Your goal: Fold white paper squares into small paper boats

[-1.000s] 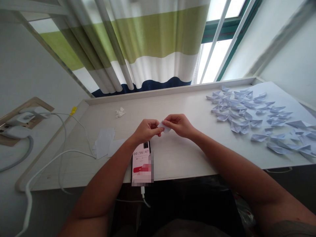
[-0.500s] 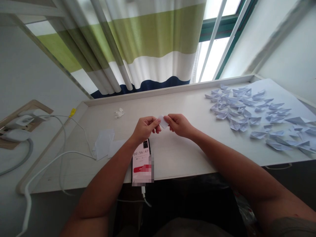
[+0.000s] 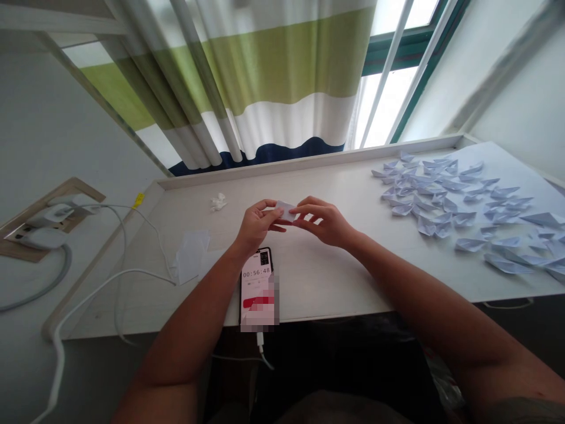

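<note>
Right fingers [image 3: 309,209] have uncurled at the mid-frame paper [image 3: 286,209], grip unclear; left fingers [image 3: 271,219] pinch it, whose edges should stay aligned.

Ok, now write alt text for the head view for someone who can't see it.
A person's left hand pinches a small piece of white paper above a white desk, the right hand at the paper's edge. Many folded paper boats spread across the desk's right side; a phone showing 00:56:48, cable attached, lies near the front edge.
</note>
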{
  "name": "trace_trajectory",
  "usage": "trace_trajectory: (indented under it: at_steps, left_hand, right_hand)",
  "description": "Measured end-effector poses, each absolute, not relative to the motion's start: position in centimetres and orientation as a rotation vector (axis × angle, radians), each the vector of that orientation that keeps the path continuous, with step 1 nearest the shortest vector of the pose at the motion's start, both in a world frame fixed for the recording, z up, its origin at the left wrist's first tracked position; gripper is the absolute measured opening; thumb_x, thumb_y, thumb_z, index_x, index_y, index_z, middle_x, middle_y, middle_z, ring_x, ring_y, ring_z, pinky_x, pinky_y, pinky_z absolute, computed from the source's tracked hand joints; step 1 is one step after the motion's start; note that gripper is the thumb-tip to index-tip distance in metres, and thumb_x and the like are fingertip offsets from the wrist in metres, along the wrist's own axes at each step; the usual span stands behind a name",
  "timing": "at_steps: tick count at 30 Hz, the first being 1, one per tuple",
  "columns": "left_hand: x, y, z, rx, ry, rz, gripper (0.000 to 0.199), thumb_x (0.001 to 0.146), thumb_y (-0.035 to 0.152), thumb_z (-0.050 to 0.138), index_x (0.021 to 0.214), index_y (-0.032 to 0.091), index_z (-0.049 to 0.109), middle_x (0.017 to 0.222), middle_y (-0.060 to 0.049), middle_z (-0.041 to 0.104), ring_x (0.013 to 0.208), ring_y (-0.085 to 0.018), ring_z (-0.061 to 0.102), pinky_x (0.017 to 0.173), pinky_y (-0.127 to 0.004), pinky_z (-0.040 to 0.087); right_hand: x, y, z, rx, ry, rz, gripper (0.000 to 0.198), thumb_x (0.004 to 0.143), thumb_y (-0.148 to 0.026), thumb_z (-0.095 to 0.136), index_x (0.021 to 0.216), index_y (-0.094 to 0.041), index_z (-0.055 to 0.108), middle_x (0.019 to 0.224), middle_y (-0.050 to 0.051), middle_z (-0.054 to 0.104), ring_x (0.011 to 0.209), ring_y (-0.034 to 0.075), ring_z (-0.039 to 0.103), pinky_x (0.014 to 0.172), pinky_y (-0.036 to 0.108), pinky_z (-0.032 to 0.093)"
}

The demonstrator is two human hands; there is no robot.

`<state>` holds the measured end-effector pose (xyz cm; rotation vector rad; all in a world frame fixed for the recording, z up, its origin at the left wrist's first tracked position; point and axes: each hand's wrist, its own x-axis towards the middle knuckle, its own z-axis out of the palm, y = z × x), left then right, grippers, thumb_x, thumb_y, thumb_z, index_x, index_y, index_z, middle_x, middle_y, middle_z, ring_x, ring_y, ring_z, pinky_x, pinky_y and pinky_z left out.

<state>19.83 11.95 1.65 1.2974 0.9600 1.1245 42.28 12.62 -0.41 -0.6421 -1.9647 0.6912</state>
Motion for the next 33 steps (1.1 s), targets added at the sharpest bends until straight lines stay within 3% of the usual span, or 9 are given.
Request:
trace_trajectory:
  at_steps: [3, 10, 16, 24, 33]
  left_hand:
    - [19.73, 11.93, 1.61, 1.334, 0.936, 1.088, 0.041, 0.081, 0.048, 0.092, 0.095, 0.017, 0.069, 0.093, -0.007, 0.085, 0.089, -0.027, 0.084, 0.071, -0.034, 0.067]
    - [19.84, 11.66, 1.88, 1.360, 0.853, 0.924, 0.047, 0.080, 0.048, 0.095, 0.102, 0.016, 0.069, 0.098, -0.011, 0.087, 0.097, -0.031, 0.086, 0.075, -0.035, 0.065]
    - [19.93, 11.58, 1.59, 1.379, 0.820, 0.900, 0.050, 0.082, 0.047, 0.095, 0.114, 0.016, 0.072, 0.100, -0.012, 0.087, 0.097, -0.030, 0.086, 0.075, -0.034, 0.064]
    - [19.88, 11.42, 1.85, 1.397, 0.811, 0.863, 0.045, 0.080, 0.044, 0.097, 0.108, 0.016, 0.076, 0.094, -0.010, 0.087, 0.088, -0.027, 0.086, 0.076, -0.034, 0.064]
    - [20.18, 11.51, 1.77, 1.306, 0.845, 1.003, 0.048, 0.076, 0.045, 0.099, 0.104, 0.014, 0.077, 0.096, -0.011, 0.087, 0.089, -0.028, 0.085, 0.087, -0.043, 0.068]
  right_hand:
    - [42.33, 12.68, -0.17, -0.658, -1.937, 0.680, 0.022, 0.102, -0.044, 0.075, 0.106, -0.024, 0.083, 0.106, 0.007, 0.074, 0.086, 0.018, 0.073, 0.066, 0.032, 0.065]
    - [41.61, 12.16, 0.33, -0.818, -1.710, 0.915, 0.044, 0.094, -0.065, 0.078, 0.088, -0.021, 0.077, 0.092, 0.007, 0.075, 0.077, 0.020, 0.069, 0.066, 0.037, 0.065]
    - [41.37, 12.15, 0.18, -0.879, -1.640, 0.906, 0.039, 0.087, -0.058, 0.086, 0.093, -0.020, 0.077, 0.089, 0.006, 0.078, 0.074, 0.019, 0.069, 0.068, 0.037, 0.061]
    - [41.55, 12.10, 0.16, -0.884, -1.687, 0.871, 0.034, 0.087, -0.052, 0.086, 0.095, -0.021, 0.077, 0.084, 0.004, 0.076, 0.075, 0.018, 0.068, 0.072, 0.036, 0.061]
    - [41.56, 12.49, 0.37, -0.822, -1.580, 1.106, 0.049, 0.079, -0.060, 0.092, 0.102, -0.019, 0.081, 0.085, 0.004, 0.075, 0.073, 0.018, 0.068, 0.070, 0.036, 0.061]
